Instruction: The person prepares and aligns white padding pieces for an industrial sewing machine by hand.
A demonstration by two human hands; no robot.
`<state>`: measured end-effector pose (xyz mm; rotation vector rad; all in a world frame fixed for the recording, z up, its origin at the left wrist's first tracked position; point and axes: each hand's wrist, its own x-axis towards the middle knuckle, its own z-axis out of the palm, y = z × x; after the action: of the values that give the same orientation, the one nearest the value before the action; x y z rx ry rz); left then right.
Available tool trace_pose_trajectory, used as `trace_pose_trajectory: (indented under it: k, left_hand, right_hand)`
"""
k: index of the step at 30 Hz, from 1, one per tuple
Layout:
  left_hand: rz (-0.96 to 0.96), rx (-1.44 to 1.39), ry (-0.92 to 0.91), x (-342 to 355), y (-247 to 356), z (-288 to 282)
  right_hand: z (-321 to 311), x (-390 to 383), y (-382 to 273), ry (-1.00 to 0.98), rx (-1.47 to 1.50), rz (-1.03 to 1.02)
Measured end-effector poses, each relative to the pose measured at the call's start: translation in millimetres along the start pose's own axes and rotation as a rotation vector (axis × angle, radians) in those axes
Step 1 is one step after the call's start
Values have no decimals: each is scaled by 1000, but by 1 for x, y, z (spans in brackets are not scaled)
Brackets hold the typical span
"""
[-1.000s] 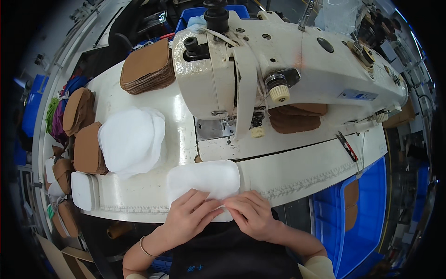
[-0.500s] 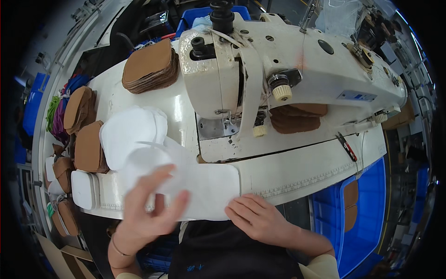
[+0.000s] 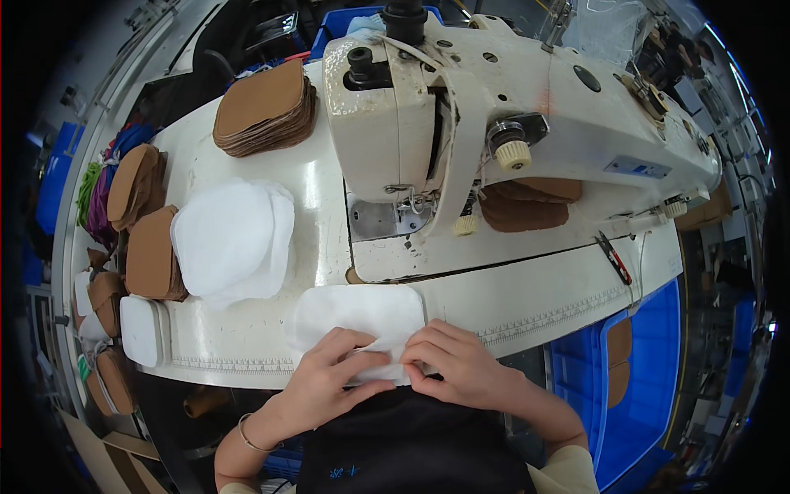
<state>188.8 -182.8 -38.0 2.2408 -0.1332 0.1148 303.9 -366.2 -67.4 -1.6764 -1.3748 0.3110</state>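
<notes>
A white rounded fabric piece (image 3: 354,309) lies at the table's front edge, and its near part is rumpled between my hands. My left hand (image 3: 333,377) is closed on the near part, fingers curled over it and thumb below. My right hand (image 3: 461,366) pinches its near right corner, fingertips bunched together. The two hands are close but apart. Whether more than one layer lies under my fingers cannot be made out. Left of my hands sits a loose stack of similar white pieces (image 3: 226,239).
The white sewing machine (image 3: 387,140) stands beyond my hands. Stacks of brown pieces (image 3: 259,103) lie at the left, with a smaller white stack (image 3: 141,331) near the edge. Red-handled snips (image 3: 614,259) lie at the right, above a blue bin (image 3: 642,387).
My left hand has come down and right from above the table, bringing a blurred white piece onto the one at the front edge. My right hand's fingers have curled into a pinch.
</notes>
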Motion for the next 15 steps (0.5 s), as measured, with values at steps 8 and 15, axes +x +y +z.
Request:
trace_pose_trajectory:
  k: [8, 15]
  left_hand:
    - [-43, 101, -4, 1, 1, -3]
    - [-209, 72, 957, -6, 2, -104]
  right_hand:
    - [3, -18, -13, 127, -386, -118]
    - [-5, -14, -21, -42, -493, -211]
